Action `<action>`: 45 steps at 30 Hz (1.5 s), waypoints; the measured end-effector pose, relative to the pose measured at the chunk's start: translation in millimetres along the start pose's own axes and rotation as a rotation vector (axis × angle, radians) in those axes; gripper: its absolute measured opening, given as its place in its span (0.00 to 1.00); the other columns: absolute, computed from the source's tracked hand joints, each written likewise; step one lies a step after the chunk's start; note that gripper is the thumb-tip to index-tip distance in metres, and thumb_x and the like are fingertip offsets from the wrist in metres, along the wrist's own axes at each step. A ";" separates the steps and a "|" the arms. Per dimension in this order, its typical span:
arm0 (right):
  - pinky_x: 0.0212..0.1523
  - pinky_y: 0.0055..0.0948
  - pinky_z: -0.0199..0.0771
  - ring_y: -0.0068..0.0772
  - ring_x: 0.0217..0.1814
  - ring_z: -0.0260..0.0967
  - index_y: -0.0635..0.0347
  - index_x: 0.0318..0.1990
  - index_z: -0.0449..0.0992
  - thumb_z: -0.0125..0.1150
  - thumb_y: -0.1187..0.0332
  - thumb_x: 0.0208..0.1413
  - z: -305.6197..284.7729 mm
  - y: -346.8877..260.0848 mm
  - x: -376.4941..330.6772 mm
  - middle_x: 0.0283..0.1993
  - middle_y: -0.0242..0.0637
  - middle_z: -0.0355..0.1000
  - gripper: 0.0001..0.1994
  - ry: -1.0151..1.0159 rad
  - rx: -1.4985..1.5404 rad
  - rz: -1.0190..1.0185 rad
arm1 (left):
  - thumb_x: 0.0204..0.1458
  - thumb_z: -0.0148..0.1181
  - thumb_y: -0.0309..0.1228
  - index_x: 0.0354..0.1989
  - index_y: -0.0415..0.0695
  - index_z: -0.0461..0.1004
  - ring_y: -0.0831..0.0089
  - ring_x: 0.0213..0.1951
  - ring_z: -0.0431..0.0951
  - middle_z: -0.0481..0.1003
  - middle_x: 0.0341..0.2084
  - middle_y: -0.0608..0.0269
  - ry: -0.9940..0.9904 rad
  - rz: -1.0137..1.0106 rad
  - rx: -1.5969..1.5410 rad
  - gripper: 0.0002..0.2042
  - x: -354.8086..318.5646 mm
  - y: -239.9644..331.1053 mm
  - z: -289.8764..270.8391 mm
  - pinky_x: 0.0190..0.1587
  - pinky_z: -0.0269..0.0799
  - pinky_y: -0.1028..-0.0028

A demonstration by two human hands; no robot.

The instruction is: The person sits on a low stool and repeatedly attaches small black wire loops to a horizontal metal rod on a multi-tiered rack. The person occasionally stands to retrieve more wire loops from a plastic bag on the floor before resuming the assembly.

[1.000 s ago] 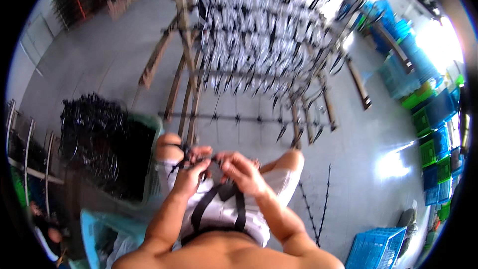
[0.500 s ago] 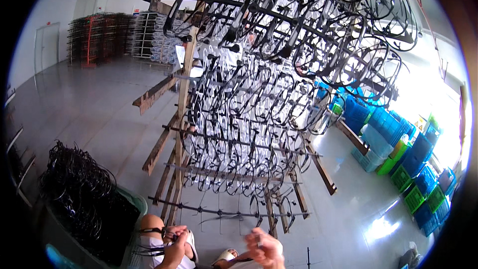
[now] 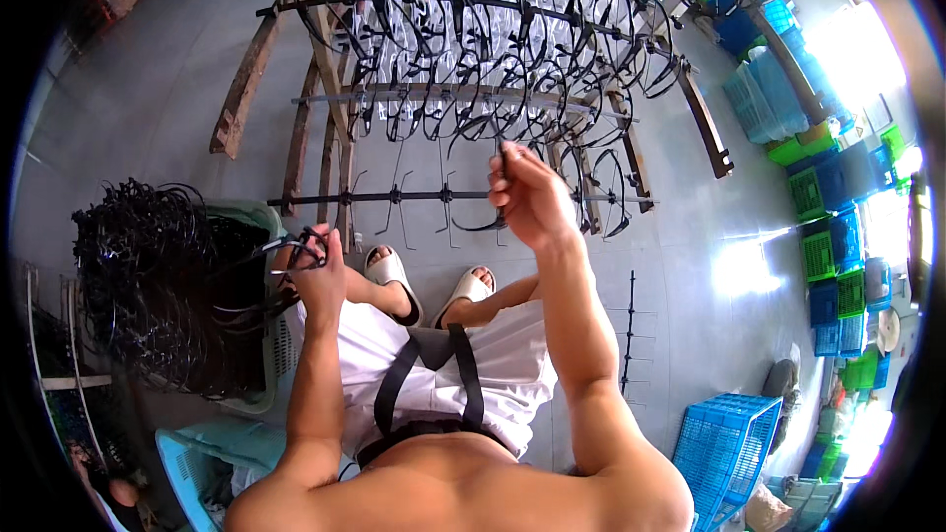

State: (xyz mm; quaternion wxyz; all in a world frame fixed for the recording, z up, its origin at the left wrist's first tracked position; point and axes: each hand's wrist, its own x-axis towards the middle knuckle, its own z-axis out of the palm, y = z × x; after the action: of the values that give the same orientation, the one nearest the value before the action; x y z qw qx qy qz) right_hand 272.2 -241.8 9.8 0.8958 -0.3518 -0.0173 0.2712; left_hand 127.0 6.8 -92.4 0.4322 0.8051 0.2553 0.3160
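My left hand (image 3: 320, 264) is closed around a few thin black curved bands (image 3: 258, 254), whose ends stick out toward the left. It hovers above my left knee, beside a green crate (image 3: 258, 400) heaped with tangled black bands (image 3: 138, 256). My right hand (image 3: 532, 195), raised in front of me, pinches a black curved band (image 3: 505, 160) at the lowest bar (image 3: 394, 197) of a rack. Whether that band touches the bar's hooks is hard to tell. To the right of my hand, similar bands hang from this bar; on its left, thin wire hooks (image 3: 402, 222) stick out bare.
The rack's wooden feet (image 3: 246, 79) jut out on the left, and another wooden leg (image 3: 705, 123) on the right. A hooked rod (image 3: 629, 335) lies on the floor at my right. Blue crates (image 3: 724, 453) stand near my right side, a light-blue tub (image 3: 182, 463) at my left.
My view has tipped downward, so the rack sits higher in the picture. My right hand has reached forward to the lowest bar. The left hand still holds its bands.
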 end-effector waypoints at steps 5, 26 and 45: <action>0.26 0.26 0.66 0.28 0.26 0.66 0.60 0.40 0.64 0.51 0.70 0.59 -45.7 28.1 33.1 0.33 0.38 0.68 0.05 0.158 -0.128 -0.015 | 0.52 0.58 0.30 0.33 0.38 0.74 0.79 0.22 0.64 0.68 0.18 0.67 -0.078 0.138 0.152 0.07 -0.4 -6.1 4.4 0.26 0.61 0.77; 0.31 0.28 0.73 0.30 0.28 0.70 0.61 0.36 0.64 0.51 0.74 0.56 -55.7 37.9 21.9 0.31 0.40 0.70 0.04 0.148 -0.260 -0.021 | 0.45 0.62 0.24 0.26 0.41 0.76 0.61 0.29 0.71 0.72 0.23 0.60 0.128 0.569 0.355 0.02 17.6 2.2 6.5 0.33 0.68 0.66; 0.34 0.31 0.78 0.35 0.31 0.73 0.65 0.37 0.65 0.55 0.72 0.54 -47.4 22.3 6.3 0.31 0.43 0.71 0.08 0.263 -0.319 0.040 | 0.46 0.63 0.27 0.26 0.41 0.76 0.61 0.29 0.71 0.72 0.20 0.60 0.119 0.561 0.393 0.04 19.4 7.6 8.0 0.32 0.67 0.66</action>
State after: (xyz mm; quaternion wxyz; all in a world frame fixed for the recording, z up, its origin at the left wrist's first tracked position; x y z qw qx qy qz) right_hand 277.5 -254.6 -41.2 0.8176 -0.5218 0.0640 0.2346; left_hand 147.0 12.0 -83.7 0.1496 0.8919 0.1051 0.4137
